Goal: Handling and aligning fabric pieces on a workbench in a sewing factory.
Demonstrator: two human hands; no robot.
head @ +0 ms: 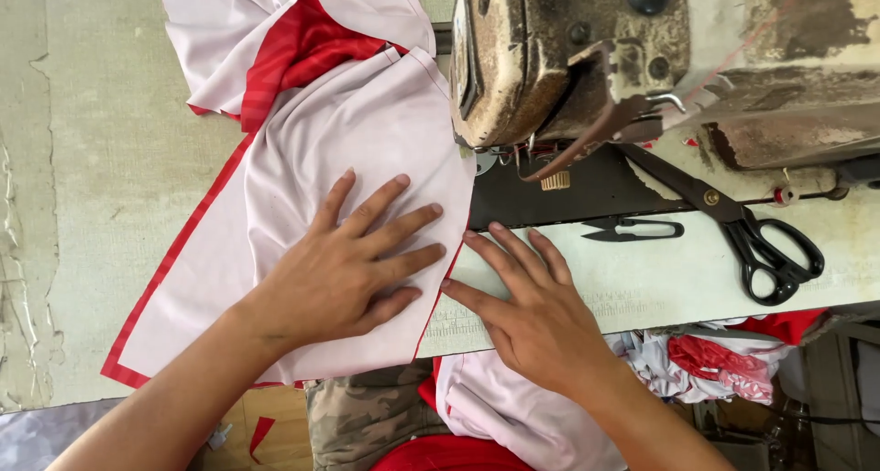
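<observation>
A pale pink fabric piece with red trim lies on the worn sewing table, bunched toward the back. My left hand rests flat on it, fingers spread, pointing toward the sewing machine. My right hand lies flat beside it, fingertips touching the fabric's red right edge, close in front of the machine's needle area. Neither hand grips anything.
Large black-handled scissors and small black thread snips lie on the table right of my right hand. More pink and red cloth hangs and piles below the table's front edge. The rusty machine body fills the upper right.
</observation>
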